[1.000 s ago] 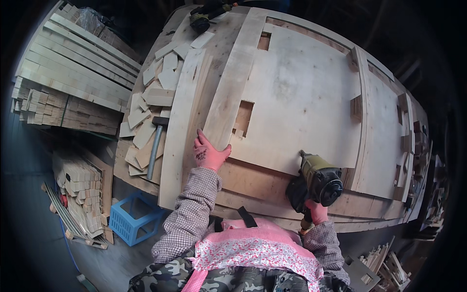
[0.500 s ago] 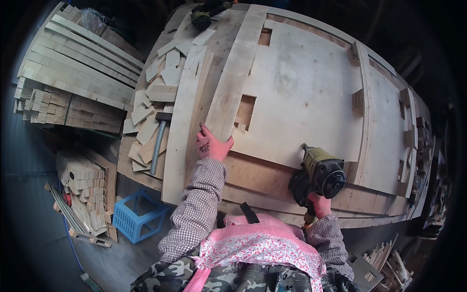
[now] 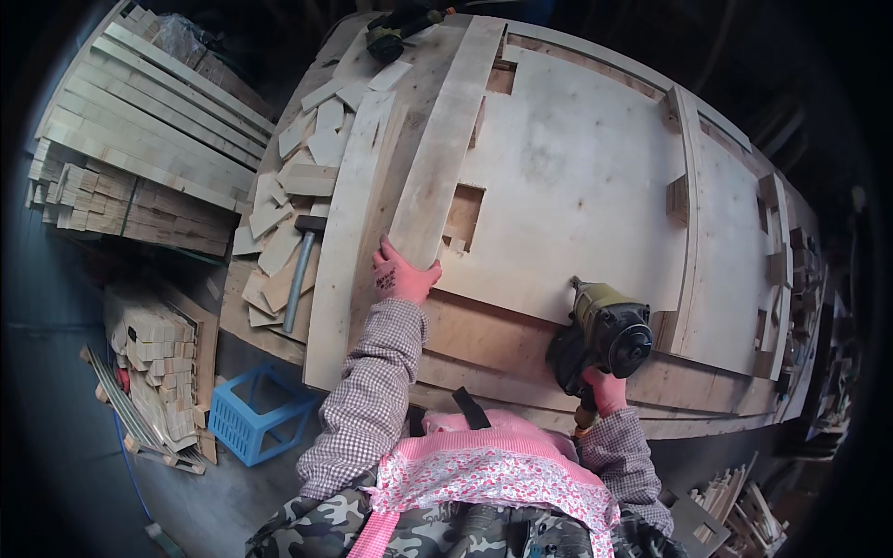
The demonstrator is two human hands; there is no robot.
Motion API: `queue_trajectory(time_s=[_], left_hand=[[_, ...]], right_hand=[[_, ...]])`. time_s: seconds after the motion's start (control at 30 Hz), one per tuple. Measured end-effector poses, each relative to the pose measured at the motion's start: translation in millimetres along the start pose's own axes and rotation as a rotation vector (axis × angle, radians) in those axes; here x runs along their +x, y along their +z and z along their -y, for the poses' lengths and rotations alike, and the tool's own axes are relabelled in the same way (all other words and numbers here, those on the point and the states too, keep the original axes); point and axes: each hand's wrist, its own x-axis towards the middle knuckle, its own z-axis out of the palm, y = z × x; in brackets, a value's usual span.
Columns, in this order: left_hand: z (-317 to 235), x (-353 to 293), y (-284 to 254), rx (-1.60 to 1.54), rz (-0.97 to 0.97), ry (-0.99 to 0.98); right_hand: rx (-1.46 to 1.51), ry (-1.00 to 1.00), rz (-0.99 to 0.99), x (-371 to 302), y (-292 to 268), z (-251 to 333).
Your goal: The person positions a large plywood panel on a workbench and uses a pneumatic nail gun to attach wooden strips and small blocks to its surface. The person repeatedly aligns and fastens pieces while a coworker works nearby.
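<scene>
Near the bench's front edge, my left hand (image 3: 406, 276) in a pink glove spans the near end of a long pale plank (image 3: 435, 163), thumb on one side and fingers on the other. That plank lies along the left side of a wide plywood panel (image 3: 577, 167). My right hand (image 3: 606, 391), also gloved in pink, is closed around the handle of a yellow and black nail gun (image 3: 609, 325). The gun's nose points away from me, over the panel's near edge. Rectangular cutouts, one of them a notch (image 3: 463, 216), show along the plank's right side.
A hammer (image 3: 299, 274) lies left of my left hand beside scattered wood offcuts (image 3: 279, 219). Another power tool (image 3: 389, 42) sits at the bench's far end. Stacked lumber (image 3: 139, 130) and a blue plastic stool (image 3: 260, 414) stand at left. Raised battens (image 3: 690, 214) cross the panel's right part.
The plank has shifted slightly left, so more of the cutouts beside it shows. My left hand stays on its near end. The nail gun has moved slightly left.
</scene>
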Motion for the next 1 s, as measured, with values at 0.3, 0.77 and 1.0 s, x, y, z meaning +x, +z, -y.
queue_trajectory(time_s=[0.3,0.77,1.0], left_hand=[[-3,-1,-3,-0.011,0.01,-0.031],[1,0,-4,0.028,0.014,0.026],[-5,-3,-11,0.008,0.057,-0.014]], right_hand=[[-0.023,0.012,-0.021,-2,3,4],[-0.02,0.018,-0.005,-1,2,5],[-0.041,0.003,-0.041,-3,6,11]])
